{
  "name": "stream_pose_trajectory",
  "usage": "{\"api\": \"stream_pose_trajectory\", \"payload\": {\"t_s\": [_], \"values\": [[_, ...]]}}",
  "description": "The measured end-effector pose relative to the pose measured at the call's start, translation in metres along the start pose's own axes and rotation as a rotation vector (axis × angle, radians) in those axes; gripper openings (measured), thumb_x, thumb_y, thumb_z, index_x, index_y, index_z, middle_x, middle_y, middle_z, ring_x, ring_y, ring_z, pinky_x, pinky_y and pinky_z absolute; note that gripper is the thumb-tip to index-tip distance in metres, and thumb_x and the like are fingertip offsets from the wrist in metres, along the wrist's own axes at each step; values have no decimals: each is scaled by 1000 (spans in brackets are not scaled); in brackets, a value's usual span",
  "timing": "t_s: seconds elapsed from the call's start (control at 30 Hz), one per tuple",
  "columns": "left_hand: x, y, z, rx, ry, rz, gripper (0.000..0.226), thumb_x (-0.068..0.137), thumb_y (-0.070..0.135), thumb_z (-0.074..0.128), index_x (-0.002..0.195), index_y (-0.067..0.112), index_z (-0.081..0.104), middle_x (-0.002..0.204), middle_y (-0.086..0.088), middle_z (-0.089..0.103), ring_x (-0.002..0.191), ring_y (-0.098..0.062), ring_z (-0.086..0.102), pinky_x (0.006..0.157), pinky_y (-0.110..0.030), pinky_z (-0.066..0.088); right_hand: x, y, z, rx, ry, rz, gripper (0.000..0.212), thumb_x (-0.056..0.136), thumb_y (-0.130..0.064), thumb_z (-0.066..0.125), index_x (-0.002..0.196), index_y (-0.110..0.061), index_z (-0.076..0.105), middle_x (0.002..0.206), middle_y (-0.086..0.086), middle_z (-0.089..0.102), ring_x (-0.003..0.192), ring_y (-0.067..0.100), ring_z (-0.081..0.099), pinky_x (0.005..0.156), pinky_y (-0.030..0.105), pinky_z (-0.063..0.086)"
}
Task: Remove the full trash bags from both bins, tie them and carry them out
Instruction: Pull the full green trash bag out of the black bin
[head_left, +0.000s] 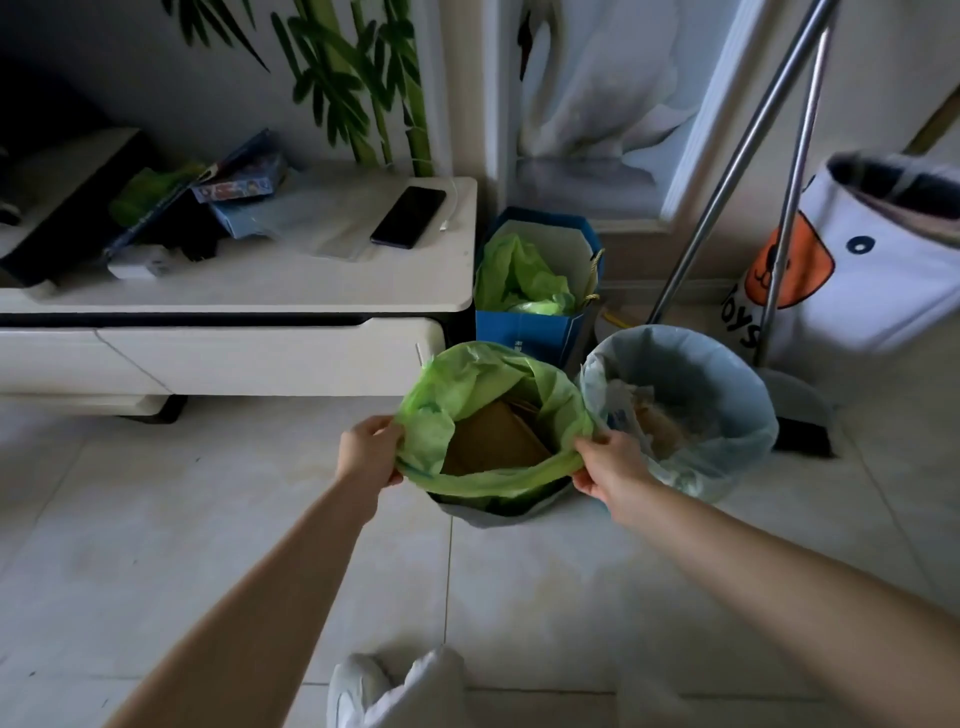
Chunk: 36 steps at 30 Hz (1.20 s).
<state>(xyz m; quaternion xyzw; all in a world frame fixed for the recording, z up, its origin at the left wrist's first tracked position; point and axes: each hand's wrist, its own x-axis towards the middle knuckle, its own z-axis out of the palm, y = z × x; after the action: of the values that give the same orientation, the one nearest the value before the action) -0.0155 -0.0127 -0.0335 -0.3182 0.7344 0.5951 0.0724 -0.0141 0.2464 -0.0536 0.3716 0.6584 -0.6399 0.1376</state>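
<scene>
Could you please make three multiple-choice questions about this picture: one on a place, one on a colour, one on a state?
1. Where does the phone lie?
A. on the white cabinet
B. on the floor
C. in a bin

2. What colour is the bag that both hands grip?
A. blue
B. black
C. green

3. How is that bag now?
A. tied shut
B. open
C. carried away

Key: 1 A, it rests near the cabinet's corner. 2 C, the left hand and right hand pinch the green bag. 3 B, cardboard shows inside.
</scene>
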Motion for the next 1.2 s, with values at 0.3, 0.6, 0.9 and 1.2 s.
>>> {"api": "stream_pose_trajectory", "payload": {"t_s": [0.3,0.6,0.9,1.2], "values": [[-34,50,-38,87,-20,260,17,92,13,50,92,13,67,84,-13,69,63,-33,70,54,-34,59,-52,-34,-16,-514,2,-459,21,92,-9,52,112,-9,59,100,11,60,86,33,67,69,44,60],[-50,8,-87,210,-16,12,14,91,11,45,103,7,51,96,-18,69,59,-34,72,55,-37,59,-79,-7,-54,-670,-158,-288,9,89,-6,51,83,-12,54,69,7,69,57,23,72,46,27,53],[-65,20,-82,17,-388,-418,51,81,30,71,121,3,53,102,-21,63,84,-38,69,77,-40,55,-51,-58,-44,-878,-10,-484,31,90,-21,53,89,6,67,88,24,71,83,36,68,81,45,54],[-62,6,-61,44,-444,-453,22,89,-3,55,111,-4,56,82,-17,72,66,-25,73,65,-36,59,6,-77,2,-1066,-92,-590,53,93,-30,54,138,-7,39,139,16,49,121,31,52,99,43,46]]}}
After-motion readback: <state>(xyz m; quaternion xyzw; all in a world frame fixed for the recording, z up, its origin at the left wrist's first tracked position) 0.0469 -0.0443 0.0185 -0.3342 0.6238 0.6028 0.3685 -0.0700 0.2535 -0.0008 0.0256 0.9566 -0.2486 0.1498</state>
